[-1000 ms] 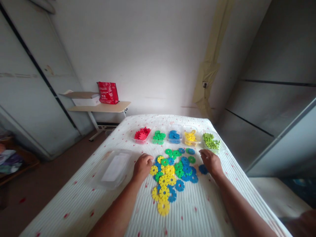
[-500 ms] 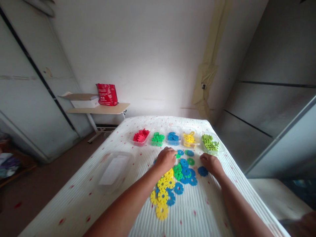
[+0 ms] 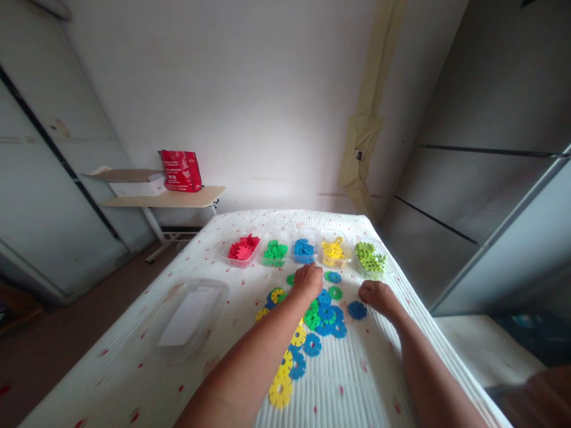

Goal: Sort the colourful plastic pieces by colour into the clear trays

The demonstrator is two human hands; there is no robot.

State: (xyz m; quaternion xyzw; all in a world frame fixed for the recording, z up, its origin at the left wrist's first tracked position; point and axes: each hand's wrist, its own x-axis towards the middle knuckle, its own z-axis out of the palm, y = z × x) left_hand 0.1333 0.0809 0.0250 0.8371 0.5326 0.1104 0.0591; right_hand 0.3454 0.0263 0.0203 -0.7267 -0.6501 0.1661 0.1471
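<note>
My left hand (image 3: 307,279) reaches over the far side of a pile of notched plastic discs, fingers curled down and closed. Whatever lies under its fingertips is hidden. My right hand (image 3: 377,294) rests on the cloth with fingers curled in, just above a dark blue disc (image 3: 357,310); its grasp is hidden too. Between the hands lie a green disc (image 3: 335,293) and a blue disc (image 3: 333,277) overlapping a green one. Nearer me are yellow discs (image 3: 280,392), blue discs (image 3: 313,345) and green discs (image 3: 311,316), partly covered by my left forearm.
Clear tubs stand in a row behind the hands, holding red pieces (image 3: 244,247), green pieces (image 3: 275,252), blue pieces (image 3: 304,249), yellow pieces (image 3: 332,248) and lime pieces (image 3: 370,258). A clear lid-like tray (image 3: 218,291) with white paper lies left. A side table (image 3: 187,198) stands beyond.
My left hand has moved slightly right and farther from me, over the spot where a blue disc showed. The view has turned a little right; my right hand stays near the blue disc.
</note>
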